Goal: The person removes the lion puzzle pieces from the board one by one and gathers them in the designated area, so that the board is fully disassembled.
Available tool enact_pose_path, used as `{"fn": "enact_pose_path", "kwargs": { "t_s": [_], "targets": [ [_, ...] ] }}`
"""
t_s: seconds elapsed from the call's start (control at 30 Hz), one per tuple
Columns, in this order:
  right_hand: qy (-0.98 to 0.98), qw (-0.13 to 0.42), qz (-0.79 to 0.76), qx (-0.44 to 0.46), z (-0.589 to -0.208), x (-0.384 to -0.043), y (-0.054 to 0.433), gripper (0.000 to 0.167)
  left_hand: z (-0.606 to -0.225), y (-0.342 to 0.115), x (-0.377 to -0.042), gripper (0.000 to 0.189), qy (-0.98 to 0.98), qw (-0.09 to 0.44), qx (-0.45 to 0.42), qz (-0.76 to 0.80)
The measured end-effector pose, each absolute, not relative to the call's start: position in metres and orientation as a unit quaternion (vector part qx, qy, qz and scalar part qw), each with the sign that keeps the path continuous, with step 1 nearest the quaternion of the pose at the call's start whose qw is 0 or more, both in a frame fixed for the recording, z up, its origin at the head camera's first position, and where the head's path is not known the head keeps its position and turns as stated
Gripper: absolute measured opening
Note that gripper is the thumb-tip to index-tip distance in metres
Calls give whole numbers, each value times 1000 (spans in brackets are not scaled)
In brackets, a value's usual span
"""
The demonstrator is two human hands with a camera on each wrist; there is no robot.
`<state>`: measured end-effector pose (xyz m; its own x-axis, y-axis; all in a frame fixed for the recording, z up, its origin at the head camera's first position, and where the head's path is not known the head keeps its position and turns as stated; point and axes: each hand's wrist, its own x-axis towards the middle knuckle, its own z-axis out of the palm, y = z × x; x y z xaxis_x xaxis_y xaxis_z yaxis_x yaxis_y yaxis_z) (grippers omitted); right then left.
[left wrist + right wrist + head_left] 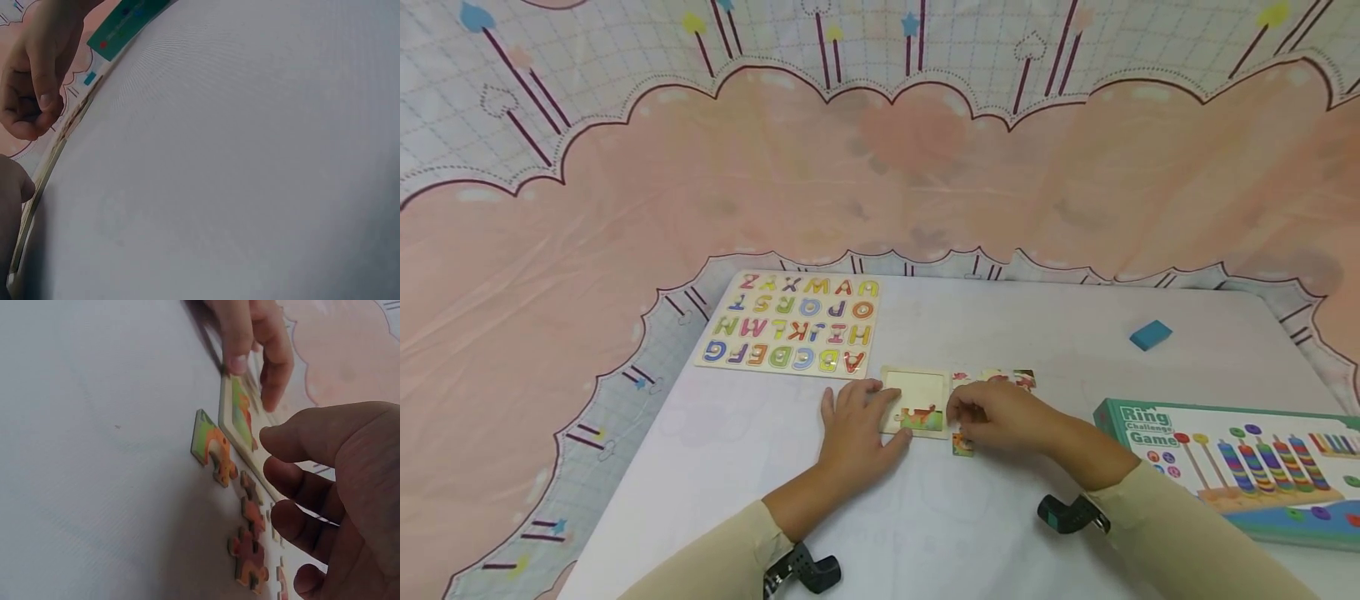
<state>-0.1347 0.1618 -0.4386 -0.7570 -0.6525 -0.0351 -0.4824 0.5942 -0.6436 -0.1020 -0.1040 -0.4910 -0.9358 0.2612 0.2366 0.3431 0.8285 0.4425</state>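
Observation:
A small wooden puzzle tray (925, 372) lies flat, with green and orange joined pieces (922, 417) in its lower part. My left hand (855, 429) rests at its left side, fingers spread, the index fingertip on the upper left and the thumb at the bottom edge. My right hand (1007, 415) hovers just right of the tray over loose pieces. Its fingers are loosely bent and apart, with nothing between them in the right wrist view. A green and orange puzzle piece (208, 442) lies beside the tray, and brownish pieces (251, 559) lie under the right hand, which partly hides them.
A wooden alphabet board (797, 321) with colourful letters lies at the back left. The boxed ring game (1232, 467) stands near the right forearm. Farther back on the right is a blue block (1151, 335). White cloth covers the table (760, 467).

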Motion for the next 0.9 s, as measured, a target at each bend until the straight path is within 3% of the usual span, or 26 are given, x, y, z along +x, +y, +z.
{"fn": "enact_pose_path", "kwargs": {
  "t_s": [0.5,0.9],
  "targets": [
    [880,177,-322,-303,-433,-150,132,25,-491,-98,-102,59,-950,92,-166,-248],
    [898,157,-248,-327,-438,-159,111,29,-491,-98,-102,59,-955,83,-159,-237]
  ]
}}
